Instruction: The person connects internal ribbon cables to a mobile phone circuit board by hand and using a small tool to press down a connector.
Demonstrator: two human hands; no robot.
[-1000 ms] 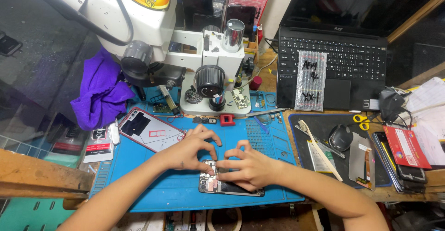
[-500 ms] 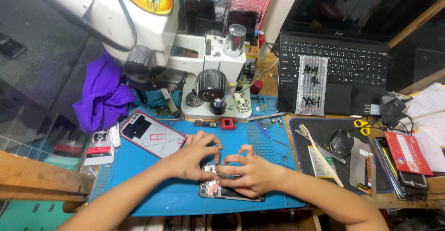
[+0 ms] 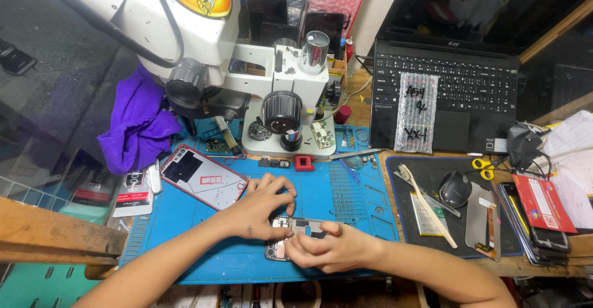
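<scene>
Now, over on the blue mat [image 3: 185,246], a detached red-edged back cover [image 3: 202,176] is lying aside (screws perhaps out already), while the left hand [image 3: 256,206] is pressed, fingers curled, on the opened phone [image 3: 290,239]. The right hand [image 3: 330,249] is pinched at its exposed board; fine, steady prying seems called for next.
</scene>
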